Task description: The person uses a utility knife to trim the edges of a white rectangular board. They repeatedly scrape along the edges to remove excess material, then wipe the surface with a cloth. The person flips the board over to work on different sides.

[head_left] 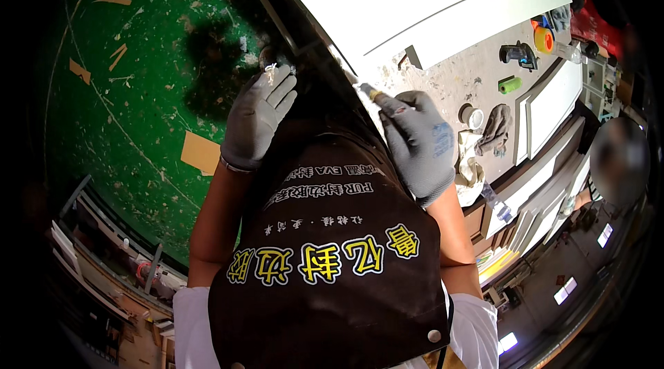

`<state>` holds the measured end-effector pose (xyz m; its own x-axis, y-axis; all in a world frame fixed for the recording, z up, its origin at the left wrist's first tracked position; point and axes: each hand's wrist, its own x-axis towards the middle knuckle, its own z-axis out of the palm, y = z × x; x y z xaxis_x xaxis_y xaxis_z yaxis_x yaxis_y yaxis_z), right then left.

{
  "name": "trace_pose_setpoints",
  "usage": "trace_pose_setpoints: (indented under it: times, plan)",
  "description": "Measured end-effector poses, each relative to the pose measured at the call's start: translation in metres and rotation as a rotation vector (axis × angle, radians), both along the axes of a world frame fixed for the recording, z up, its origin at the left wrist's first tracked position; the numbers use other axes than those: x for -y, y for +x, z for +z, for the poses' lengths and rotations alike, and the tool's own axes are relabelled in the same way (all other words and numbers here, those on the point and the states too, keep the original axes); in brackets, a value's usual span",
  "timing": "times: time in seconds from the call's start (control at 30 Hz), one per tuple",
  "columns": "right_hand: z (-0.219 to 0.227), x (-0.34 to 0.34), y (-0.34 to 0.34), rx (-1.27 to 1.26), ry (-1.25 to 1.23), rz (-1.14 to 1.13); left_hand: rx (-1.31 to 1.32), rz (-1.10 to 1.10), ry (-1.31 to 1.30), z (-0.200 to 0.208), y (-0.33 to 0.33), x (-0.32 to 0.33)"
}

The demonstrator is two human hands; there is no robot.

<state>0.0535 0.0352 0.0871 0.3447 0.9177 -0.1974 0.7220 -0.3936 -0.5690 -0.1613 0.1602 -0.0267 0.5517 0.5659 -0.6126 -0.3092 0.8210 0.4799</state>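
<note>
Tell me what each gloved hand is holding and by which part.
The right hand grips a small brush-like tool by its handle, tip toward the white panel edge. The left hand pinches a small pale scrap at its fingers; what the scrap is cannot be told.

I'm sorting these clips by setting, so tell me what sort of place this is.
Most likely a woodworking or cabinet-making workshop. A large white panel lies on a paint-spattered workbench, more white cabinet doors are stacked beside it, and wood offcuts litter the green floor.

Thin brush-like tool [370,91], perhaps paint-tipped
</note>
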Motion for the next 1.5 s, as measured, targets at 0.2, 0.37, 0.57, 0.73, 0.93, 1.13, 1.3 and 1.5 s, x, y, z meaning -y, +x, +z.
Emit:
trace_pose_setpoints:
  times: [0.2, 0.37, 0.57, 0.73, 0.93, 1.13, 1.3, 1.5]
  plan:
    - [-0.005, -0.013, 0.004, 0.098, 0.0, -0.01, -0.024, 0.024, -0.004, 0.001, 0.001, 0.003]
    - [-0.003, -0.007, 0.002, 0.123, -0.023, 0.048, -0.032, 0.02, 0.002, 0.001, 0.001, 0.003]
    - [0.001, -0.015, 0.008, 0.12, 0.01, -0.028, -0.035, 0.023, -0.015, 0.001, 0.002, 0.004]
    - [-0.004, -0.021, 0.001, 0.222, -0.044, -0.003, -0.03, 0.007, -0.003, 0.002, 0.003, 0.003]
    - [-0.003, -0.001, -0.003, 0.034, -0.048, 0.017, -0.061, 0.009, -0.017, 0.003, 0.001, 0.003]
    - [-0.095, 0.061, 0.031, -0.182, 0.123, -0.456, -0.2, -0.335, 0.504, 0.017, 0.021, -0.007]
    - [-0.161, 0.09, 0.063, -0.022, 0.338, -0.687, 0.119, -0.171, 0.201, -0.001, 0.026, -0.045]
    - [-0.143, 0.209, 0.087, 0.075, 0.447, -1.288, 0.337, -0.281, 0.264, 0.03, 0.064, -0.077]
